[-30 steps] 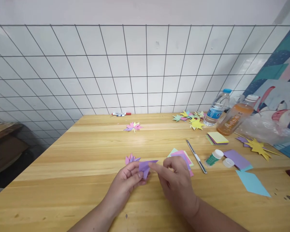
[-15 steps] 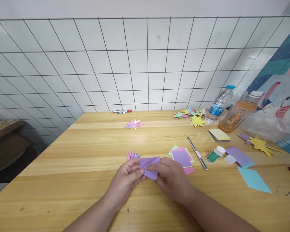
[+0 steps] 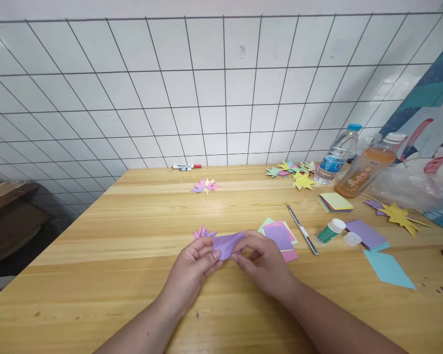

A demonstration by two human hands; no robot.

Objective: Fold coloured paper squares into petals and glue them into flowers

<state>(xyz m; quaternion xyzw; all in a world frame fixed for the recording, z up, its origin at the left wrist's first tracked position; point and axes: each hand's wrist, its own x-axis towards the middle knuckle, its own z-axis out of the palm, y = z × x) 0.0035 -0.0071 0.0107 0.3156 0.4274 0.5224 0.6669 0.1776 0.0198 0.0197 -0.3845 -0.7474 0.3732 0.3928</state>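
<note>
A small sheet of purple paper [image 3: 227, 245] is held up between my two hands, partly folded over. My left hand [image 3: 198, 261] pinches its left side with thumb and fingers. My right hand [image 3: 262, 260] grips its right side, thumb and fingertips at the lower right edge. Just behind my left fingers lies a pink and purple folded paper piece [image 3: 204, 232], partly hidden. Beyond it sits a pink, yellow and purple paper leaf shape [image 3: 205, 186]. To the right of my right hand are loose paper squares [image 3: 278, 237], purple on top.
Right of the squares lie a utility knife [image 3: 301, 229], a glue stick [image 3: 331, 231] and its cap [image 3: 352, 239]. Farther right are blue paper [image 3: 388, 268], a stack of squares [image 3: 335, 201] and yellow cut paper [image 3: 398, 216]. Bottles [image 3: 369, 164] and markers [image 3: 186, 167] stand or lie near the wall.
The purple paper was spread flatter; its lower right part is now bent up and over. My right fingers have shifted from its face to its edge. The view has tilted slightly.
</note>
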